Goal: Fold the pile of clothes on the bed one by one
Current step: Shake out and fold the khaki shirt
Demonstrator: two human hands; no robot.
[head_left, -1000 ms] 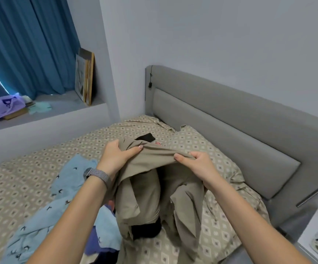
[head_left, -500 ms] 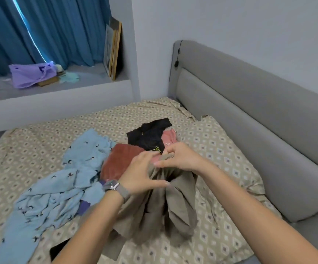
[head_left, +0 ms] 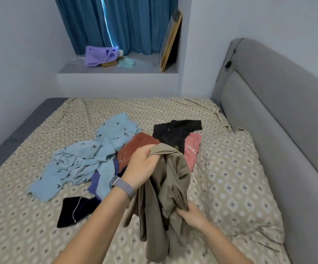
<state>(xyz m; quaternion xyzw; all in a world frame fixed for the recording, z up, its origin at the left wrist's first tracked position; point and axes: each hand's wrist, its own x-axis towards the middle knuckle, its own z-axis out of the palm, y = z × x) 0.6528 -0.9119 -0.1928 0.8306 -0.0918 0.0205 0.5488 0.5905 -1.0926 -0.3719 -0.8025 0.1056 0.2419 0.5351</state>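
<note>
**First garment in hand, nothing folded yet**

The folding looks barely begun. No folded item shows anywhere on the bed with the diamond-patterned beige sheet [head_left: 40, 235]. The left hand [head_left: 142, 166] is closed around one bunched end of a crumpled olive-khaki woven garment [head_left: 165, 197], holding it up; the right hand [head_left: 191, 216] pinches a lower fold of the same cloth.

The garment hangs in front of the pile, its long axis running roughly vertical, gathered end up by the left hand and loose ends trailing down toward the sheet. What kind of garment it is cannot be told.

Beyond the garment lie the rest: a light-blue bird-print piece [head_left: 89, 155], a rust-brown one [head_left: 135, 147], a black one [head_left: 175, 132], a pink one [head_left: 192, 149], and left of the garment a dark navy piece [head_left: 74, 210]. All remain unfolded.
</note>
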